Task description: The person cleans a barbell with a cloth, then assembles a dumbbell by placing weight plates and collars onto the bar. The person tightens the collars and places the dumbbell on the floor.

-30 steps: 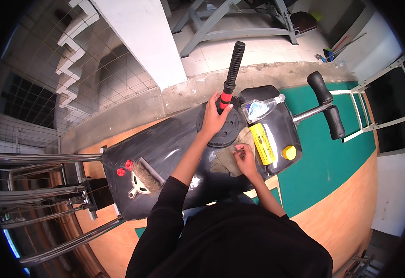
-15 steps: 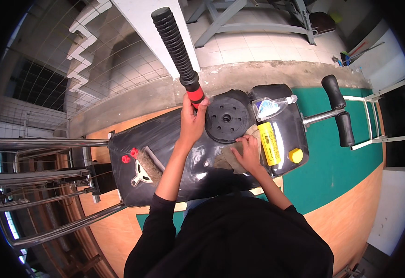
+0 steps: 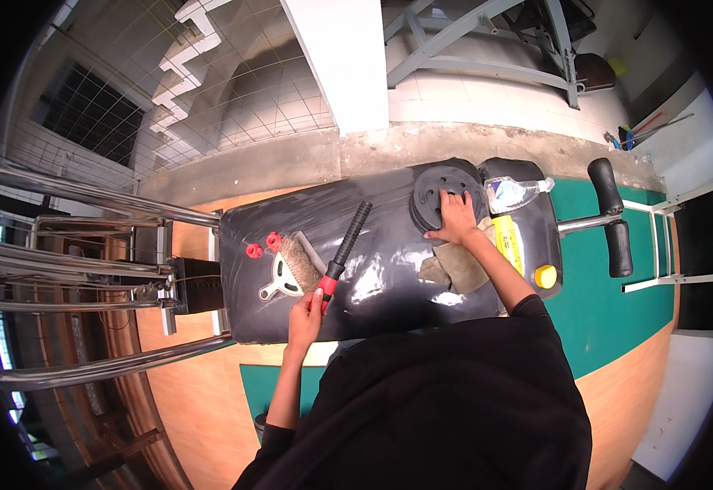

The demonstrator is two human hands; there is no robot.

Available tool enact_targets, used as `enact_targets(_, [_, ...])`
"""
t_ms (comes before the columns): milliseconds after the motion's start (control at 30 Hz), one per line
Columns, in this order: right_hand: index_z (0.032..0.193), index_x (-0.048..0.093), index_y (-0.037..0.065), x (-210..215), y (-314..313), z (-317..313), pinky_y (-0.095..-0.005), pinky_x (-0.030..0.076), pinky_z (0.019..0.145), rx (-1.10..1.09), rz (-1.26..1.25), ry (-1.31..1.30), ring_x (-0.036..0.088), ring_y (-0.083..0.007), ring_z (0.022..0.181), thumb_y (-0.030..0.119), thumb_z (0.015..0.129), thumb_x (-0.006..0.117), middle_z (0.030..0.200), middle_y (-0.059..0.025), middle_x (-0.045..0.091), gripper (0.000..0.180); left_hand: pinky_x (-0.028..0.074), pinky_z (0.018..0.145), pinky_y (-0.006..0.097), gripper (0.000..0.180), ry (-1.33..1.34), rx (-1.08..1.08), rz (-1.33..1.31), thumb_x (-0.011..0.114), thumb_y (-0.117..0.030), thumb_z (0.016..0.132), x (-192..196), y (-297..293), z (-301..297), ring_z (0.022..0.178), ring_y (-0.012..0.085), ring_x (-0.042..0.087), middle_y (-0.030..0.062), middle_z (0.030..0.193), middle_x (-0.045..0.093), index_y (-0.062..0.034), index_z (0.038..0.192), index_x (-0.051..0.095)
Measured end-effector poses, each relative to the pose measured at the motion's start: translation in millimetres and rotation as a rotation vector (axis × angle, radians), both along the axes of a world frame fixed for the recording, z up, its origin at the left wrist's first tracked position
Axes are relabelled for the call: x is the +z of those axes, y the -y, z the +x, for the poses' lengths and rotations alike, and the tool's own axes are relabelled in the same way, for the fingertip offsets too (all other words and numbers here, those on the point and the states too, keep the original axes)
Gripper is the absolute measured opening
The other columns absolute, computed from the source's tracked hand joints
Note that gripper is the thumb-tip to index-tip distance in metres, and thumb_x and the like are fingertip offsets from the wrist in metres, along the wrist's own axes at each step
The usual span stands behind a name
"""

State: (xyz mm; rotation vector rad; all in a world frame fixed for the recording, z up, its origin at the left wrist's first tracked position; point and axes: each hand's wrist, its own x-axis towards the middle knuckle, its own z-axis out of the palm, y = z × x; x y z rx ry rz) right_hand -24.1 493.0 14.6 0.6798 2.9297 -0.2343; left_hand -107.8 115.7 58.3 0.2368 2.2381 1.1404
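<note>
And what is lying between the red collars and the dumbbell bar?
In the head view, a cream-handled cleaning brush lies between the red collars and the dumbbell bar.

No wording can be made out clearly; what print there is shows as small, soft marks. A clear plastic bottle (image 3: 529, 193), lying on its side on the black padded end of the tabletop (image 3: 545, 229), carries a blue-and-white label (image 3: 503, 192) on the part away from its neck. The lettering on that label is too small to read. Just beside the bottle, also on the black padding, lies a yellow tube (image 3: 509, 240) with dark print (image 3: 508, 233) on its upward side. The print is too fine to tell letter from letter, and the right forearm (image 3: 499, 266) passes close against the tube.
</note>
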Motion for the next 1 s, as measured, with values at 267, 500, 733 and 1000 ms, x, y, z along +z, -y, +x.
enact_targets(267, [0.11, 0.06, -0.002, 68, -14, -4, -0.0299, 0.049, 0.074, -0.323, -0.665, -0.457, 0.064, -0.0224, 0.088, 0.041, 0.064, 0.07, 0.094, -0.0185, 0.066, 0.064, 0.043, 0.056, 0.033, 0.048, -0.028, -0.111, -0.02, 0.049, -0.043, 0.091, 7, 8, -1, 0.053, 0.0175, 0.055, 0.0092, 0.055, 0.056, 0.001, 0.077, 0.063])
enact_targets(500, [0.086, 0.061, -0.004, 86, 33, 3, -0.0274, 0.046, 0.066, -0.611, -1.256, -0.544, 0.059, -0.017, 0.07, 0.033, 0.075, 0.06, 0.078, -0.0097, 0.062, 0.038, 0.044, 0.057, 0.033, 0.05, -0.038, -0.217, 0.076, 0.049, -0.045, 0.091, 7, 19, -1, 0.054, 0.0204, 0.057, 0.0108, 0.056, 0.056, 0.001, 0.077, 0.063])
enact_targets(733, [0.087, 0.064, -0.002, 38, 86, -9, -0.0236, 0.043, 0.066, -0.468, -1.185, -0.523, 0.057, -0.0112, 0.07, 0.026, 0.084, 0.059, 0.078, -0.0034, 0.064, 0.028, 0.042, 0.054, 0.03, 0.051, 0.016, -0.168, 0.07, 0.05, -0.046, 0.091, -5, 36, 10, 0.052, 0.0137, 0.053, 0.0074, 0.055, 0.056, 0.001, 0.077, 0.063])
enact_targets(1000, [0.108, 0.059, -0.001, -11, 106, 8, -0.0235, 0.043, 0.081, -0.426, -1.32, -0.551, 0.058, -0.0118, 0.086, 0.022, 0.087, 0.058, 0.1, -0.0047, 0.063, 0.032, 0.045, 0.062, 0.037, 0.051, 0.0, -0.159, -0.056, 0.051, -0.049, 0.088, -9, 59, 16, 0.057, 0.0284, 0.059, 0.0147, 0.059, 0.059, -0.0015, 0.082, 0.067])
